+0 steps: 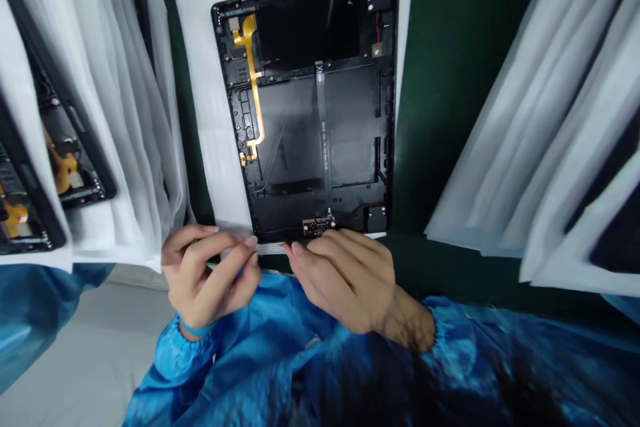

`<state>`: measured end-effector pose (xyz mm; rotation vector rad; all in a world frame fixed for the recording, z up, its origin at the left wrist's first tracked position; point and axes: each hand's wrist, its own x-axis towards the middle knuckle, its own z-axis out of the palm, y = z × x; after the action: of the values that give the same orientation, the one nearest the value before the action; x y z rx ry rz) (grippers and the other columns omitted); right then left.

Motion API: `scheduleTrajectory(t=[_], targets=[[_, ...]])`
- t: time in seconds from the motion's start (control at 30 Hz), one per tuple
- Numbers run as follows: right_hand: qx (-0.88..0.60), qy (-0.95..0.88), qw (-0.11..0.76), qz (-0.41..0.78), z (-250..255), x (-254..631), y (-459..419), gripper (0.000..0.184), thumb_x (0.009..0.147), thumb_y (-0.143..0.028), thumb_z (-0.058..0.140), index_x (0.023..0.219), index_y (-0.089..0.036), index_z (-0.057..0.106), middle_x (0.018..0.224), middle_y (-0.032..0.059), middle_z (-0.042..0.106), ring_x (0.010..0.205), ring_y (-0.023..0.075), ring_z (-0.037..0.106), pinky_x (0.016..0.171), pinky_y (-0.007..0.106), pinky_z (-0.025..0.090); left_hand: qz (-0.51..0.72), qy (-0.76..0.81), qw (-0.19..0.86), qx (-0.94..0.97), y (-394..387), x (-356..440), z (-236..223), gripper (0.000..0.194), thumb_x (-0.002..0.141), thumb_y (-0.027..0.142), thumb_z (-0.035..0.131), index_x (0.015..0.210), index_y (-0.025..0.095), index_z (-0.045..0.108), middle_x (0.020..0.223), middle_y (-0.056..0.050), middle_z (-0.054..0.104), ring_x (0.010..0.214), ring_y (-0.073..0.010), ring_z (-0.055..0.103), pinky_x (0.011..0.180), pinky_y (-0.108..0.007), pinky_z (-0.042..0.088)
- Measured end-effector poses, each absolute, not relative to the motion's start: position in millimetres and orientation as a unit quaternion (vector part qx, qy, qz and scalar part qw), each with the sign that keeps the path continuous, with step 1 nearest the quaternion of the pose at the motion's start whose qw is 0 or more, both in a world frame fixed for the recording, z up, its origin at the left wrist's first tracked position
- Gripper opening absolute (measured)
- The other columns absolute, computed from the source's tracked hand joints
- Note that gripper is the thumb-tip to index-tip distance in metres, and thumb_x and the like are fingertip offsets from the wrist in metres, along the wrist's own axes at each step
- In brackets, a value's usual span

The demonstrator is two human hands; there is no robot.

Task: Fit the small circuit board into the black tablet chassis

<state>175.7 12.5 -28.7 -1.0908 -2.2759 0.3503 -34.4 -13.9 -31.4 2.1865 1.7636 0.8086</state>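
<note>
By near rim (274, 239), left hand (213, 273): curling fingers, grip unclear.
Right hand (345, 273): pinching red sliver (287, 249).
Housing (350, 120): looking stiff, fragile inside; rim inviting hold.

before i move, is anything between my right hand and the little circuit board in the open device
Nothing visible: the right hand sits right at the lower edge of the circuit board. Whether they touch, I can't tell.

Shiny blue sleeves (175, 363), gathered cuffs (434, 325), teal left wristband (199, 331)
</note>
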Motion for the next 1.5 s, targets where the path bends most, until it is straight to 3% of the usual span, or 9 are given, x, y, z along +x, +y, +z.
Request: scheduleTrajectory(t=[0.1, 0.43, 0.93, 1.17, 1.33, 1.5], targets=[[-0.407, -0.855, 0.297, 0.121, -31, 175, 12, 0.02, 0.084, -0.01, 0.071, 0.07, -0.016, 0.058, 0.059, -0.0024, 0.058, 0.056, 0.011, 0.05, 0.053, 0.028, 0.039, 0.278, 0.509, -0.015, 0.815, -9, -33, -36, 0.031, 0.072, 0.017, 0.076, 0.101, 0.023, 0.072, 0.091, -0.005, 0.066, 0.1, -0.0243, 0.057, 0.078, -0.036, 0.053], [-0.419, -0.849, 0.303, 0.106, -32, 175, 12, 0.023, 0.084, -0.008, 0.069, 0.067, -0.017, 0.057, 0.057, -0.0019, 0.054, 0.056, 0.0118, 0.046, 0.054, 0.029, 0.037, 0.251, 0.494, 0.014, 0.832, -3, -28, -37, 0.032, 0.074, 0.016, 0.075, 0.106, 0.02, 0.073, 0.104, -0.007, 0.064, 0.104, -0.0251, 0.052, 0.083, -0.037, 0.053], [-0.424, -0.85, 0.303, 0.078, -30, 174, 12, 0.029, 0.083, -0.005, 0.069, 0.063, -0.019, 0.054, 0.056, -0.0009, 0.051, 0.056, 0.0136, 0.045, 0.053, 0.031, 0.035, 0.257, 0.515, 0.029, 0.817, -4, -19, -39, 0.037, 0.075, 0.018, 0.074, 0.111, 0.025, 0.071, 0.099, -0.008, 0.065, 0.104, -0.0265, 0.053, 0.082, -0.04, 0.054], [-0.429, -0.837, 0.322, 0.104, -34, 175, 9, 0.013, 0.082, -0.005, 0.07, 0.074, -0.011, 0.062, 0.057, 0.0013, 0.051, 0.056, 0.0139, 0.047, 0.053, 0.033, 0.036, 0.265, 0.51, 0.044, 0.817, -4, -24, -43, 0.048, 0.074, 0.019, 0.076, 0.121, 0.021, 0.065, 0.096, -0.005, 0.07, 0.098, -0.0237, 0.06, 0.081, -0.037, 0.057], [-0.443, -0.832, 0.315, 0.111, -32, 176, 8, 0.017, 0.082, -0.004, 0.069, 0.069, -0.013, 0.063, 0.055, 0.0002, 0.051, 0.055, 0.0132, 0.044, 0.052, 0.032, 0.036, 0.296, 0.501, 0.046, 0.812, -3, -23, -42, 0.036, 0.072, 0.016, 0.079, 0.105, 0.014, 0.064, 0.094, -0.007, 0.072, 0.097, -0.0235, 0.062, 0.081, -0.037, 0.058], [-0.441, -0.826, 0.327, 0.125, -31, 176, 8, 0.019, 0.079, -0.001, 0.07, 0.066, -0.013, 0.062, 0.054, 0.001, 0.051, 0.055, 0.0138, 0.044, 0.051, 0.033, 0.036, 0.281, 0.503, 0.039, 0.816, -4, -23, -42, 0.032, 0.073, 0.018, 0.079, 0.102, 0.017, 0.065, 0.096, -0.005, 0.073, 0.097, -0.0237, 0.062, 0.08, -0.037, 0.059]])
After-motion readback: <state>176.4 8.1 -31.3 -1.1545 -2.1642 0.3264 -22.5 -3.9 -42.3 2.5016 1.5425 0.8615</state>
